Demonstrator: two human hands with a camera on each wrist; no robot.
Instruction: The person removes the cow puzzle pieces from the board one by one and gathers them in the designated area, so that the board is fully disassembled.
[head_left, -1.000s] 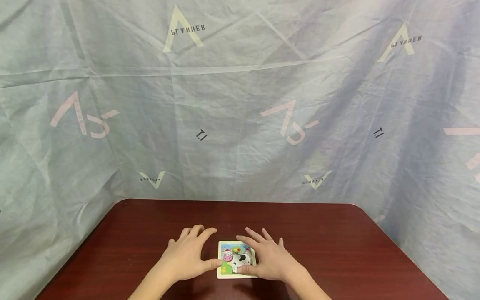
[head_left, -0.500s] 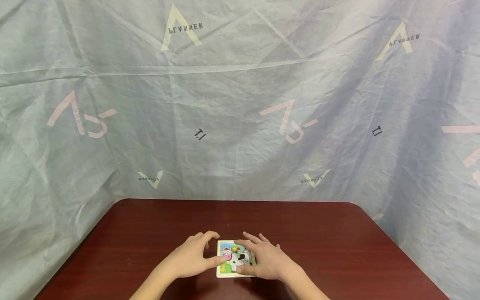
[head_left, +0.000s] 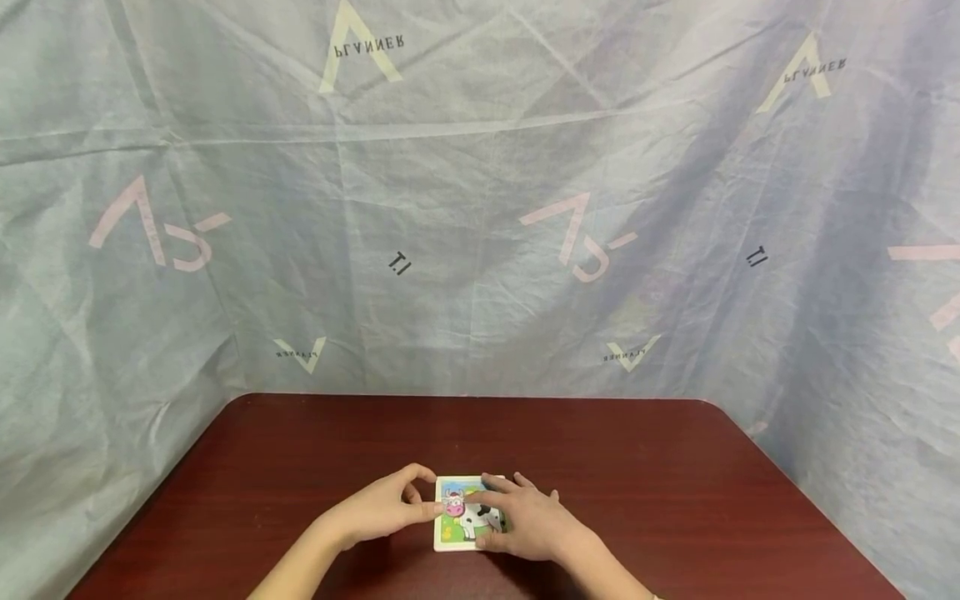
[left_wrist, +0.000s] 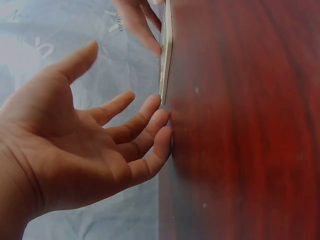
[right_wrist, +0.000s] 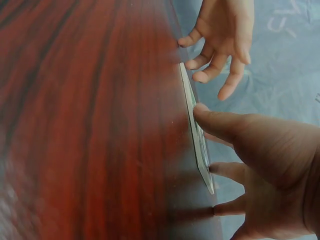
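A small flat square board (head_left: 450,533) with a cartoon cow picture and a pale border lies on the table near its front middle. My left hand (head_left: 378,507) is at the board's left edge, thumb tip overlapping the border in the head view. In the left wrist view the fingers of the left hand (left_wrist: 90,145) bend loosely, with the thumb well apart and nothing between them. Over the right part of the picture my right hand (head_left: 536,521) rests with spread fingers. The right thumb (right_wrist: 220,120) touches the board's face near its front edge. That hand hides the board's right side.
The dark red wooden table (head_left: 637,467) has rounded far corners. A grey printed cloth (head_left: 465,208) hangs behind it and along both sides.
My left hand's fingers have drawn closer together, and its thumb has slid back from the picture to the left border. The right index finger has moved inward over the cow. The board stays put.
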